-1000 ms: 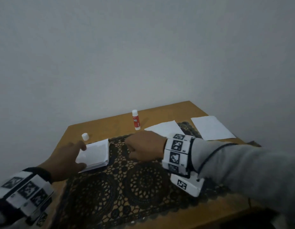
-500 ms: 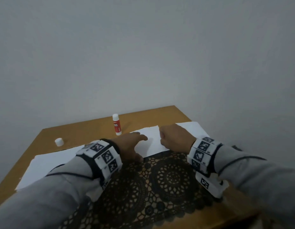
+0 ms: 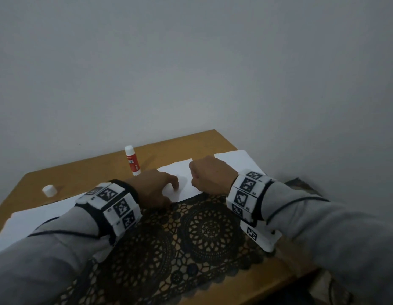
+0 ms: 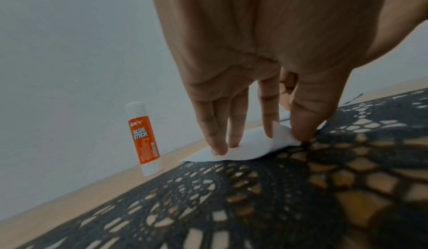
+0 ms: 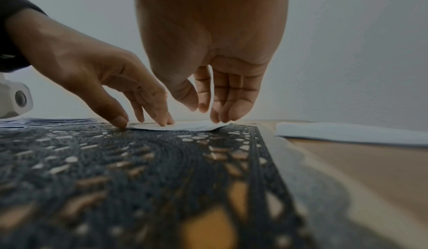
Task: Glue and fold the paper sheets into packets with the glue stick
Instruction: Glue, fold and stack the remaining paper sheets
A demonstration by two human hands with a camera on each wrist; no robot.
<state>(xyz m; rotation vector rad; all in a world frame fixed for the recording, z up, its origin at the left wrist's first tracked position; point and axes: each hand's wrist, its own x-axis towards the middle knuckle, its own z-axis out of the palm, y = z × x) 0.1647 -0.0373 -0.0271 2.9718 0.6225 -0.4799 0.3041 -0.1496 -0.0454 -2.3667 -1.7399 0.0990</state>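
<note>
Plain grey wall is seen behind a wooden table (image 3: pixel 85 170) on which a black lace mat (image 3: pixel 202 234) is spread. A white paper sheet (image 3: pixel 180 172) is laid across the mat's far edge. Its near corner is pinched and lifted by the left hand (image 3: pixel 151 190), the other fingertips (image 4: pixel 219 148) being pressed on the sheet. The sheet's right part is touched by the right hand (image 3: pixel 211 175), fingers bent downward and relaxed. An uncapped glue stick (image 3: pixel 131 160) is stood upright just behind the sheet, its cap (image 3: pixel 49 191) well to the left. More sheets (image 3: pixel 237 159) are laid at the right.
</note>
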